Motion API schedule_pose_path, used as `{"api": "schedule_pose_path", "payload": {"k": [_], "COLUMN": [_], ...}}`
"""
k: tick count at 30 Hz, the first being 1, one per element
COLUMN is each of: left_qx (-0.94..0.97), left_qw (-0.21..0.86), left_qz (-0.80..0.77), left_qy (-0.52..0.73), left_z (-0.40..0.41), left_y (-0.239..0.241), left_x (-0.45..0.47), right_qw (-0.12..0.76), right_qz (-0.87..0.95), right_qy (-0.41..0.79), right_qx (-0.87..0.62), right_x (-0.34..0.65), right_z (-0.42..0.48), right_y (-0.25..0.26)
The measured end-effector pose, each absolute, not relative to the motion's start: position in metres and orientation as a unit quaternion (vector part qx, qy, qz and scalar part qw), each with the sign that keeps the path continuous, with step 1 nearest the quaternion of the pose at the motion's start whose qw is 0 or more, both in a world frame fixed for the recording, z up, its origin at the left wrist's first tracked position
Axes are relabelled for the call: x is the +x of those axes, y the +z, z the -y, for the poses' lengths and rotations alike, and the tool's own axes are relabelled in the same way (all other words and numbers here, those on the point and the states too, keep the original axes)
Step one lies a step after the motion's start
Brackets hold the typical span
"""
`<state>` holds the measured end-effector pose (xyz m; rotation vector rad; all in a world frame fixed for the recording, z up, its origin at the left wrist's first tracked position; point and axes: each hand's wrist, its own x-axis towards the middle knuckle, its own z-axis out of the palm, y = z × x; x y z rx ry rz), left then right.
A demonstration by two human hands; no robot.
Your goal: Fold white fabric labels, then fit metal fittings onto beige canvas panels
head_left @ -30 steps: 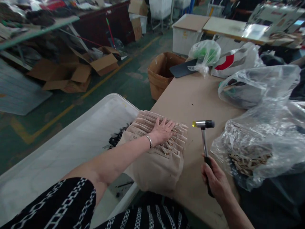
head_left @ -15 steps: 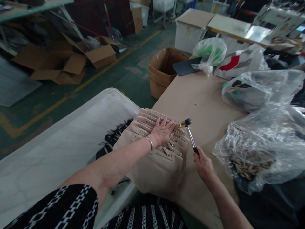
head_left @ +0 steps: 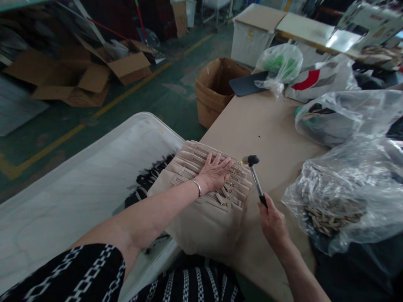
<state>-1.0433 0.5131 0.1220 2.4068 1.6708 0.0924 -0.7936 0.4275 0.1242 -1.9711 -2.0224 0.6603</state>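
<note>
Fingers spread, my left hand lies flat on a stack of beige fabric pieces. The pieces overlap like steps, and each shows a zipper with a small gold-coloured pull along the right side. In my right hand is a small hammer, gripped by its black handle end. Its dark head, with a yellowish tip on the left, is just right of the upper zipper pulls; whether it touches the fabric I cannot tell. The stack rests on the corner of a beige-topped table.
A white tub with black strap-like pieces stands on the left. Clear plastic bags cover the table's right side, one with brownish strips. An open cardboard box stands beyond the table edge. Other open boxes lie on the floor.
The hammer head and my right hand have shifted slightly right, away from the zipper pulls. My left hand stays on the stack. The view has tilted a little.
</note>
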Motion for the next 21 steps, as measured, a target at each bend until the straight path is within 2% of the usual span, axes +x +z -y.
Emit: {"api": "schedule_pose_path", "payload": {"k": [2, 3, 9, 14, 16, 19, 21], "left_qx": [0.819, 0.82, 0.815, 0.815, 0.815, 0.816, 0.816], "left_qw": [0.098, 0.096, 0.108, 0.107, 0.115, 0.127, 0.127], "left_qz": [-0.564, -0.563, -0.568, -0.568, -0.567, -0.564, -0.564], "left_qy": [0.036, 0.039, 0.03, 0.03, 0.022, 0.012, 0.01], "left_z": [-0.513, -0.512, -0.513, -0.512, -0.512, -0.513, -0.516], "left_y": [0.121, 0.121, 0.123, 0.124, 0.124, 0.125, 0.126], "left_x": [-1.044, -1.044, -1.044, -1.044, -1.044, -1.044, -1.044], "right_qw": [0.194, 0.203, 0.064, 0.155, 0.133, 0.056, 0.052], "right_qz": [0.685, 0.686, 0.712, 0.689, 0.69, 0.699, 0.692], "right_qy": [0.206, 0.203, 0.227, 0.228, 0.24, 0.269, 0.284], "right_qx": [-0.671, -0.668, -0.661, -0.671, -0.67, -0.661, -0.661], "right_x": [-0.793, -0.793, -0.792, -0.789, -0.792, -0.797, -0.798], "right_z": [-0.418, -0.414, -0.416, -0.403, -0.399, -0.4, -0.402], "right_y": [0.121, 0.118, 0.108, 0.115, 0.113, 0.111, 0.115]}}
